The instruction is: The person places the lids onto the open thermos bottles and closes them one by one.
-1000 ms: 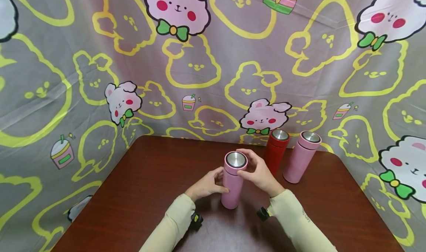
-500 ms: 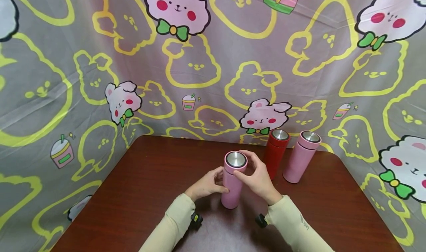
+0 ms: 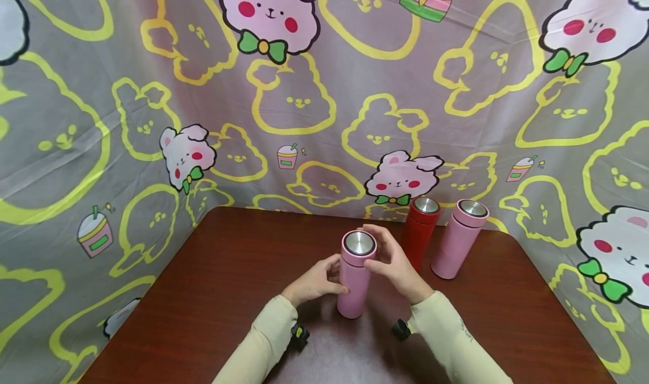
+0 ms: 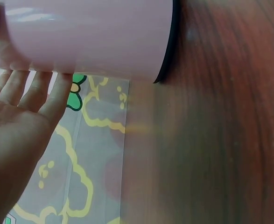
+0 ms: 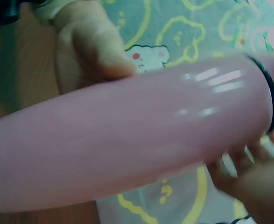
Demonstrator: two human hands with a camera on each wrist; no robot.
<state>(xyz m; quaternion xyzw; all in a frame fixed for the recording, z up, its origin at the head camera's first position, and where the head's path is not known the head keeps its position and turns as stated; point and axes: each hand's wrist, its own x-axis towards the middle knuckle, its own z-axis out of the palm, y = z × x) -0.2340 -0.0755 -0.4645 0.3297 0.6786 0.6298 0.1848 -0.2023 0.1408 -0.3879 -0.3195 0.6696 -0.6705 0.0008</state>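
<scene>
A pink thermos flask (image 3: pixel 354 294) stands upright on the table, its pink lid (image 3: pixel 347 258) with a round silver top still seated on the body. My left hand (image 3: pixel 315 282) grips the body from the left, the thumb across its front. On the right, my right hand (image 3: pixel 397 263) holds the lid, thumb in front and fingers behind. The left wrist view shows the flask's dark base ring and the left fingers (image 4: pixel 31 91) against its side. In the right wrist view the right hand (image 5: pixel 251 179) is near the dark seam below the lid.
A red thermos flask (image 3: pixel 421 232) and a second pink thermos flask (image 3: pixel 458 243) stand behind on the right. The dark brown wooden table (image 3: pixel 228 271) meets a patterned cloth backdrop (image 3: pixel 324 147) at the back and sides.
My right hand has turned about the lid: its thumb swung left across the front by half a second ago and is now back to the right. The left hand keeps its grip on the body.
</scene>
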